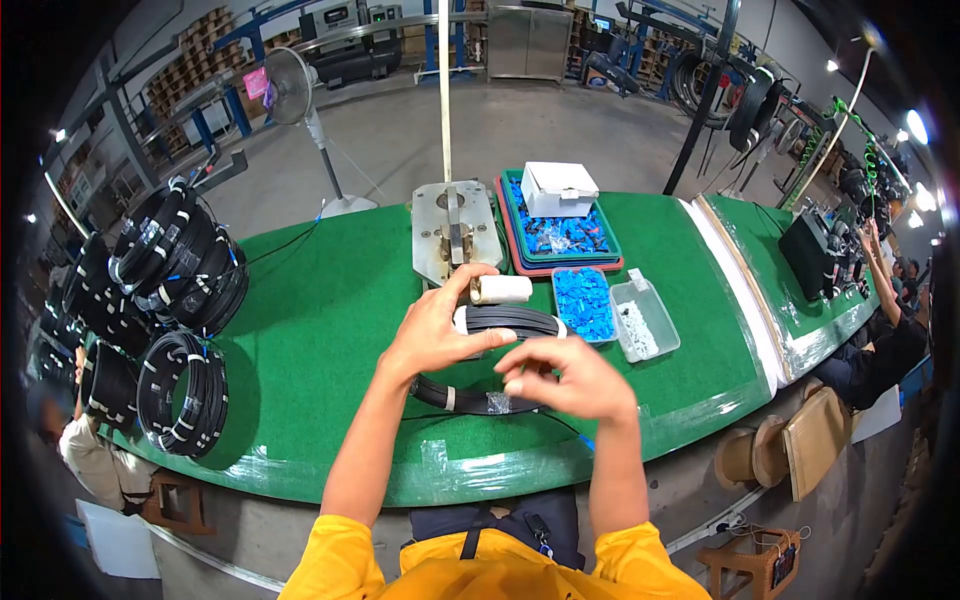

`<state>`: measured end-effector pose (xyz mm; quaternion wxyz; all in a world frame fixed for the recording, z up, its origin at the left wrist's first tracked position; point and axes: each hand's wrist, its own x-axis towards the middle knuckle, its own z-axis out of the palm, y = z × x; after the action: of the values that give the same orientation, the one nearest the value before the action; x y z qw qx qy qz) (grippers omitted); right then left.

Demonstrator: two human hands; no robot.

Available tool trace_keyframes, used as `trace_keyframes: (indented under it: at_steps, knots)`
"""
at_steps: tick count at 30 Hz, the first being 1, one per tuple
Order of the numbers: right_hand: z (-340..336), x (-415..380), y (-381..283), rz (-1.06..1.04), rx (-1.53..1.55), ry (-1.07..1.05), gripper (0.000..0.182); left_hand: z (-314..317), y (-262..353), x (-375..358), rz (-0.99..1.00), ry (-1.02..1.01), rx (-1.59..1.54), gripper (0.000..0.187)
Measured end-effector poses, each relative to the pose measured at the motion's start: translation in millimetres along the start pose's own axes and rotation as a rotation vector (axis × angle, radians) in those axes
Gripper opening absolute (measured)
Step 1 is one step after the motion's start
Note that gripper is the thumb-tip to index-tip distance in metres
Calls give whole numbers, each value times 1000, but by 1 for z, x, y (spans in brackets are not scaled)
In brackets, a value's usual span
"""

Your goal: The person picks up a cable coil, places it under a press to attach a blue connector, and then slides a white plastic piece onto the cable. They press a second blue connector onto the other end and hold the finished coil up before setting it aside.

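Note:
A coil of black cable [512, 320] with white bands lies on the green table in front of me. My left hand [440, 325] grips the coil's upper left part, its thumb across the cable and its fingers bent around the far side. The fingertips reach up beside a white roll [502, 290]. Over the coil's right side, my right hand [570, 378] has its fingers curled and pinched together; whatever is between them is too small to see. A shiny clear patch [498, 402] covers part of the coil's near side. A blue-tipped cable end [586, 442] points right.
Behind the coil stands a metal fixture [456, 235]. Right of it are stacked trays [612, 262] of blue parts with a white box [560, 190], a tub of blue connectors [584, 303] and a tub of white pieces [640, 325]. More cable coils [183, 393] sit left. Other people work at both sides.

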<state>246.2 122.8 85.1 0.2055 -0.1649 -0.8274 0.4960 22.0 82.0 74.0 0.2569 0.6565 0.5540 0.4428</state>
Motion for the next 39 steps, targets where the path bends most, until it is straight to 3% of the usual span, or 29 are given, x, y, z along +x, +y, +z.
trace_keyframes:
  at_steps: [1,3,5,8,9,11,14,19,20,24,27,29,30,37,39]
  knots:
    - [-8,3,3,-52,90,45,25,0,0,0,13,7,15,76]
    - [-26,21,7,78,309,230,24,0,3,-3,4,2,41,76]
    - [-39,47,34,-83,-84,397,37,-1,8,-4,-14,-7,40,76]
    - [-42,60,62,18,53,131,60,1,6,-6,9,14,31,77]
    - [-40,64,61,87,287,29,55,1,5,-7,9,9,15,78]
    - [-39,65,60,100,344,16,47,-2,8,-6,5,3,36,78]
    - [-40,62,40,134,236,119,39,-2,7,-6,-52,-11,40,76]
    - [-29,61,4,123,-118,304,32,2,-2,-1,30,55,131,98]
    - [-25,64,10,56,-116,318,31,3,-1,0,41,79,147,106]
    - [-16,61,17,-15,102,333,27,3,-6,1,10,103,151,104]
    - [-15,53,18,-4,108,360,32,1,-5,2,-57,63,138,90]
    - [-11,47,13,-15,-137,352,34,1,-1,3,-119,28,164,71]
    - [-10,44,8,-28,-204,354,35,2,-5,3,-55,44,170,59]
    - [-8,40,2,-110,-236,372,34,3,-6,2,-41,49,229,56]
    - [-5,39,-8,-42,-132,396,33,5,-8,2,-54,50,265,56]
